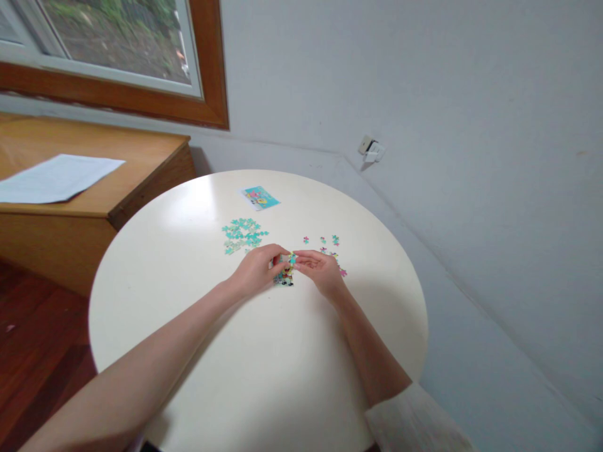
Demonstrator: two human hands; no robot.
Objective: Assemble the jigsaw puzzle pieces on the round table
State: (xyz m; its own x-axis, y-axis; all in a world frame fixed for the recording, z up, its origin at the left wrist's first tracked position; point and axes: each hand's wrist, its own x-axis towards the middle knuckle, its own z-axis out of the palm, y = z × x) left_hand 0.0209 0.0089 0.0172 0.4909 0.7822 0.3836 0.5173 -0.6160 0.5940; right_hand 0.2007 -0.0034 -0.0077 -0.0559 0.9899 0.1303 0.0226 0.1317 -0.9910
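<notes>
Near the middle of the round table, my left hand (258, 269) and my right hand (323, 270) meet fingertip to fingertip. Between them is a small teal and yellow jigsaw puzzle piece (293, 258), pinched by the thumb and fingers of both hands. Just below lies a joined patch of the puzzle (284, 280) with yellow, red and black in its picture. My fingers cover its upper part, so how the piece meets the patch is hidden. To the left is a loose heap of teal puzzle pieces (244, 232). Several pinkish pieces (335, 240) lie beyond and beside my right hand.
A coloured picture card (260, 198) lies toward the far side of the white round table (264, 351). Left of it stands a wooden cabinet (155, 169) with a sheet of paper (61, 177) on top. A wall with a socket and plug (372, 150) runs along the right.
</notes>
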